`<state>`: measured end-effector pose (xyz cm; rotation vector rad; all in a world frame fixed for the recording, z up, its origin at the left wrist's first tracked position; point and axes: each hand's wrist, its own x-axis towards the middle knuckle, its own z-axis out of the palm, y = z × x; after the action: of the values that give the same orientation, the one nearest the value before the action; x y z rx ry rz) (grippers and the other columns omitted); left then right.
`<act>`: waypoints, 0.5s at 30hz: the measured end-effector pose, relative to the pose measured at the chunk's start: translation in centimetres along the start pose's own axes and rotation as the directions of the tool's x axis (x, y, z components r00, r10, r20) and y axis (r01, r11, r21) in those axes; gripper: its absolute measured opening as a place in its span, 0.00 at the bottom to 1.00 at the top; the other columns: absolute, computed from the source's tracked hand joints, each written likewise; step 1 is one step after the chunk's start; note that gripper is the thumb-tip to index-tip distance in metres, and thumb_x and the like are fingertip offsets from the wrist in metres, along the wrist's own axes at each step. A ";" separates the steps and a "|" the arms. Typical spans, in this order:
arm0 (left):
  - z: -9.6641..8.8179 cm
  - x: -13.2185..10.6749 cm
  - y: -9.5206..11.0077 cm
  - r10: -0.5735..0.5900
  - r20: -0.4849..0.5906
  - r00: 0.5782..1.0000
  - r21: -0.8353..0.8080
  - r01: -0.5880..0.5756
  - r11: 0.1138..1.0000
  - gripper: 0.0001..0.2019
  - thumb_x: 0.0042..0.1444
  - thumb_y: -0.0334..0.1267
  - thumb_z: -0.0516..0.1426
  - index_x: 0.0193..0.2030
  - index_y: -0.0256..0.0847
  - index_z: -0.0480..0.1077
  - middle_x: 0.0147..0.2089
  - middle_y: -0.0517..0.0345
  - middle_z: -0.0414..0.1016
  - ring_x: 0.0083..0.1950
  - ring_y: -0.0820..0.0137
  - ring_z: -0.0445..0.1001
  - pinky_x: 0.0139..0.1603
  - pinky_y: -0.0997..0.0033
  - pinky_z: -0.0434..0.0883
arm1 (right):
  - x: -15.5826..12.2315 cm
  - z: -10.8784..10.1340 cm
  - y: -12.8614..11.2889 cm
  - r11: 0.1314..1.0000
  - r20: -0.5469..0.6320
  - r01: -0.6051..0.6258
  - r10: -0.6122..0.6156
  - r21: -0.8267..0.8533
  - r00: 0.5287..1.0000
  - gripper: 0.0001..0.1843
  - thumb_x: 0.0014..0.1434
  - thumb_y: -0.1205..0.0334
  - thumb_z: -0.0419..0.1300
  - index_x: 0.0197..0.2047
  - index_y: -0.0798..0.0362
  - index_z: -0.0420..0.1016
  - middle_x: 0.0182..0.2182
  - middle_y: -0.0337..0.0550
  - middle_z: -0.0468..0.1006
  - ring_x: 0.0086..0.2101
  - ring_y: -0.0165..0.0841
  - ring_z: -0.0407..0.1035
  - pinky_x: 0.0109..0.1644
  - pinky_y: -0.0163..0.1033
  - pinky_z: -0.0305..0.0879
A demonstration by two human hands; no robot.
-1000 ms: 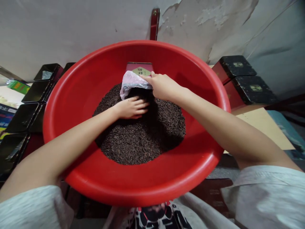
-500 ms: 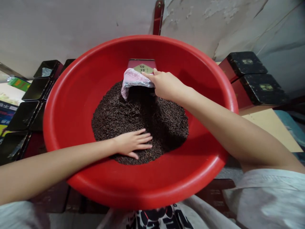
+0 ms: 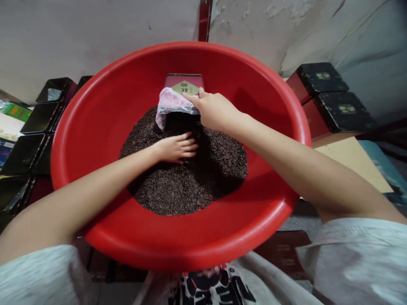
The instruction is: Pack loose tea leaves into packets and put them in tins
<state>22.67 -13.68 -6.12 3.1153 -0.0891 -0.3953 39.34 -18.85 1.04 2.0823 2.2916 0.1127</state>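
Observation:
A big red plastic basin (image 3: 95,110) holds a heap of dark loose tea leaves (image 3: 187,182). A red tin with a yellow label (image 3: 184,84) lies on its side at the heap's far edge, lined with a pale pink plastic bag (image 3: 170,103). My right hand (image 3: 213,112) is closed on the bag's rim at the tin's mouth and holds it apart. My left hand (image 3: 176,148) lies on the leaves just in front of that mouth, fingers together and cupped against the heap, pointing right.
Several black open tins (image 3: 32,127) stand in rows left of the basin. Two closed red boxes with black lids (image 3: 333,97) stand at the right, by a tan board (image 3: 356,163). A peeling wall rises close behind. My lap and light sleeves lie below the basin.
My left hand has swept from the heap's near side up to the tin's mouth, pushing leaves toward it. My right hand has kept hold of the bag.

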 end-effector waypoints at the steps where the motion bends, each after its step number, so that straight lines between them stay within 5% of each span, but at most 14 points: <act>1: -0.9 0.2 -0.8 -0.088 -0.027 0.996 0.034 0.089 0.995 0.23 0.50 0.36 0.58 0.55 0.49 0.67 0.63 0.56 0.63 0.65 0.58 0.59 0.66 0.52 0.53 | 0.0 -0.1 -0.1 1.000 0.006 -0.005 0.005 -0.003 1.000 0.36 0.58 0.72 0.45 0.69 0.53 0.42 0.59 0.59 0.61 0.47 0.42 0.69 0.47 0.44 0.64; 5: -3.8 1.8 -2.5 -0.495 -0.200 0.846 0.061 0.515 0.855 0.23 0.57 0.33 0.49 0.61 0.40 0.62 0.60 0.44 0.66 0.60 0.55 0.66 0.59 0.49 0.62 | 0.1 -0.2 -0.1 1.000 0.012 -0.016 0.016 0.012 1.000 0.37 0.57 0.73 0.46 0.69 0.52 0.43 0.58 0.59 0.62 0.46 0.43 0.69 0.47 0.46 0.64; 6: -4.1 2.1 -2.1 -0.514 -0.232 0.826 0.042 0.537 0.843 0.23 0.57 0.34 0.49 0.60 0.38 0.62 0.58 0.43 0.67 0.58 0.54 0.67 0.57 0.50 0.63 | 0.2 -0.1 0.0 1.000 0.011 -0.018 0.017 0.024 1.000 0.37 0.56 0.72 0.47 0.69 0.52 0.43 0.58 0.59 0.62 0.46 0.43 0.69 0.47 0.46 0.64; 9: -3.9 2.0 0.1 -0.379 -0.339 0.861 0.002 0.404 0.915 0.20 0.56 0.41 0.51 0.53 0.37 0.69 0.55 0.45 0.70 0.56 0.54 0.68 0.58 0.52 0.63 | 0.4 0.0 0.3 0.997 0.011 -0.037 0.037 0.061 0.999 0.37 0.56 0.73 0.47 0.68 0.52 0.45 0.60 0.58 0.60 0.48 0.44 0.68 0.49 0.48 0.64; 11: -2.9 0.6 1.4 -0.333 -0.441 0.833 -0.053 0.346 0.937 0.17 0.57 0.43 0.49 0.47 0.40 0.72 0.53 0.49 0.72 0.55 0.58 0.69 0.60 0.53 0.61 | 0.6 0.2 0.4 0.994 0.017 -0.077 0.076 0.078 0.997 0.36 0.56 0.74 0.46 0.68 0.55 0.45 0.61 0.61 0.57 0.49 0.45 0.68 0.50 0.49 0.64; 13: -1.6 -1.5 1.7 -0.476 -0.547 0.688 -0.188 0.453 0.871 0.16 0.57 0.44 0.47 0.46 0.43 0.72 0.54 0.52 0.71 0.57 0.58 0.67 0.62 0.54 0.59 | 0.9 0.4 0.5 0.988 0.023 -0.125 0.123 0.094 0.992 0.36 0.56 0.76 0.45 0.68 0.59 0.44 0.63 0.65 0.53 0.49 0.47 0.68 0.49 0.51 0.64; 15: -0.1 -3.7 0.8 -0.768 -0.529 0.361 -0.428 0.669 0.608 0.19 0.56 0.43 0.47 0.52 0.41 0.68 0.58 0.47 0.66 0.61 0.55 0.62 0.63 0.51 0.56 | 1.2 0.7 0.7 0.979 0.025 -0.175 0.173 0.106 0.985 0.35 0.57 0.75 0.44 0.68 0.62 0.43 0.63 0.69 0.51 0.50 0.48 0.68 0.49 0.52 0.65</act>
<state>19.06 -14.25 -5.14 2.6997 1.2962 0.7741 39.95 -17.58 0.43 2.3258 2.1481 -0.0231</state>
